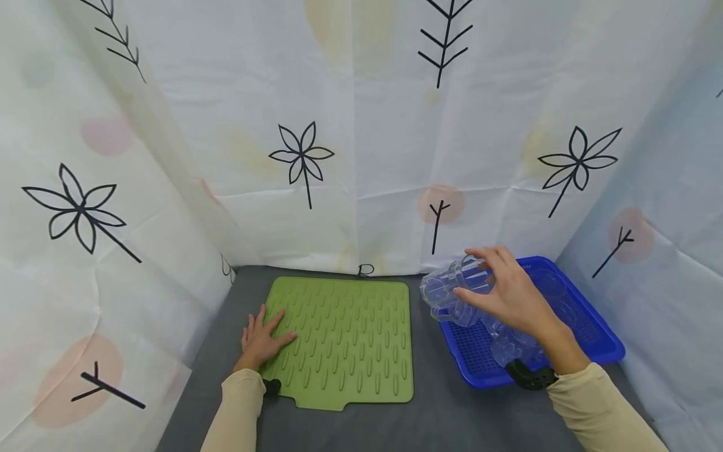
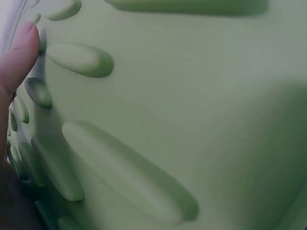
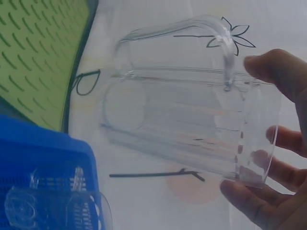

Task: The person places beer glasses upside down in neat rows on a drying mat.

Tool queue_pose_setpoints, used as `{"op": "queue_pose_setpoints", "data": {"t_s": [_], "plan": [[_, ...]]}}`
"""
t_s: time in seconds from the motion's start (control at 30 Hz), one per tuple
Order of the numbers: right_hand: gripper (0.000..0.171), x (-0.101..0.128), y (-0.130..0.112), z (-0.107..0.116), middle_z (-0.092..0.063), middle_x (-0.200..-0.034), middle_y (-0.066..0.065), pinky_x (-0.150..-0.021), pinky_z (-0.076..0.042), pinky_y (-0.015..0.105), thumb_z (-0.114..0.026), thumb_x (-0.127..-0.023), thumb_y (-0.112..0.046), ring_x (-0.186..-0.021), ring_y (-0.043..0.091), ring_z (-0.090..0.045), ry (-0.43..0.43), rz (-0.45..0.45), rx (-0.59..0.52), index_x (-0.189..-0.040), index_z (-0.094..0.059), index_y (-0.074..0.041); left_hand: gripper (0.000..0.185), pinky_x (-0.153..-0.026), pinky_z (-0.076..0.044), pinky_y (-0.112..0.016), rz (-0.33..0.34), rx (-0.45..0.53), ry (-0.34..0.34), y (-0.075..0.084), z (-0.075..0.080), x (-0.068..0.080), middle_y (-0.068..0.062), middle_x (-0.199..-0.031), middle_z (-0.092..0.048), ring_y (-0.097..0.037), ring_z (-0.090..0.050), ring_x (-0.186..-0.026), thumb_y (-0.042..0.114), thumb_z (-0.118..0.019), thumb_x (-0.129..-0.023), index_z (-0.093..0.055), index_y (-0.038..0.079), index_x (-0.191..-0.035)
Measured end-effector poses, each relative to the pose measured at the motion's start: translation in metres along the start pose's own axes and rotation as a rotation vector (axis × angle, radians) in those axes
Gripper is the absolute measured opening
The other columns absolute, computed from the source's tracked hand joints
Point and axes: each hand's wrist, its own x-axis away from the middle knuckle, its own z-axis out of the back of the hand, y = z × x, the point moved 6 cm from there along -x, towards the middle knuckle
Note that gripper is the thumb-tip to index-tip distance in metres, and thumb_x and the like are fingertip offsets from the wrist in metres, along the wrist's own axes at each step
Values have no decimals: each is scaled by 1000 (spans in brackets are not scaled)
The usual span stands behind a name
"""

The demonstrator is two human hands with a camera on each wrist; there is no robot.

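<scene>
My right hand (image 1: 514, 292) grips a clear plastic mug (image 3: 177, 120) near its rim, thumb on one side and fingers on the other. The mug lies on its side in the air, its base pointing left and its large handle (image 3: 175, 28) plainly seen in the right wrist view. Below it, at the right, is a blue basket (image 1: 474, 370) with several clear cups (image 3: 53, 211) in it. My left hand (image 1: 264, 339) rests with spread fingers on the left edge of a green mat (image 1: 350, 339), which has raised oval ridges.
The mat and basket stand on a dark grey tabletop (image 1: 429, 414). White printed curtains (image 1: 361, 157) enclose the table at the back and both sides. A thin dark loop (image 1: 366, 270) shows at the back edge, behind the mat.
</scene>
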Motion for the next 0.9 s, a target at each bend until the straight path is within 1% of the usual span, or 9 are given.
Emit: {"op": "queue_pose_setpoints", "data": {"t_s": [0.13, 0.23, 0.3, 0.37, 0.47, 0.57, 0.63, 0.73, 0.9], "plan": [[70, -3, 0, -3, -53, -128, 15, -79, -58, 45, -85, -84, -20, -107, 32, -62, 57, 2, -122, -145, -51, -9, 83, -120, 6, -75, -20, 29, 29, 3, 1, 1, -21, -172, 5, -55, 13, -154, 57, -65, -94, -33, 21, -161], [71, -6, -1, -6, -52, -131, 16, -83, -60, 35, -84, -84, -14, -111, 34, -61, 80, -9, -225, -146, -50, -9, 80, -121, 4, -74, -16, 29, 35, 4, 3, 2, -20, -172, 3, -54, 12, -155, 55, -66, -94, -35, 22, -160], [71, -8, -3, -9, -50, -133, 17, -85, -59, 27, -83, -84, -11, -113, 32, -60, 90, -14, -282, -147, -49, -9, 80, -121, 4, -73, -7, 22, 20, 4, 2, 2, -19, -173, 5, -52, 13, -156, 55, -65, -95, -33, 23, -161], [70, -11, -5, -12, -50, -134, 17, -87, -56, 19, -82, -85, -9, -114, 25, -60, 97, -14, -329, -147, -49, -9, 81, -122, 5, -72, 6, 19, 6, 4, 2, 3, -17, -173, 6, -51, 14, -156, 55, -65, -95, -32, 24, -162], [70, -15, -11, -18, -50, -134, 18, -89, -54, 14, -81, -84, -4, -114, 12, -57, 110, 6, -384, -146, -49, -7, 82, -121, 6, -73, 10, 31, -1, 4, 3, 5, -18, -173, 7, -52, 15, -155, 55, -65, -95, -30, 22, -162], [70, -20, -17, -24, -50, -135, 17, -91, -54, 15, -80, -83, -1, -114, 3, -55, 118, 28, -428, -146, -49, -6, 83, -120, 6, -74, 6, 41, 13, 4, 4, 5, -19, -172, 6, -52, 14, -155, 56, -66, -94, -31, 21, -162], [70, -23, -21, -30, -48, -137, 18, -93, -55, 18, -80, -84, 1, -115, 5, -55, 114, 36, -477, -146, -49, -5, 83, -120, 6, -74, 0, 45, 20, 4, 5, 5, -19, -172, 5, -52, 14, -155, 56, -66, -94, -32, 21, -162], [69, -27, -26, -42, -46, -141, 17, -96, -55, 21, -78, -85, 2, -118, 3, -53, 94, 33, -539, -146, -47, -5, 85, -120, 6, -74, -3, 43, 19, 4, 4, 5, -19, -172, 5, -52, 15, -155, 57, -66, -94, -31, 21, -162], [68, -32, -29, -61, -43, -143, 19, -99, -54, 25, -76, -86, 5, -121, 7, -52, 72, 21, -640, -146, -44, 0, 88, -120, 4, -74, -8, 61, 18, 4, 4, 7, -20, -172, 3, -54, 13, -155, 58, -69, -91, -32, 21, -162]]}}
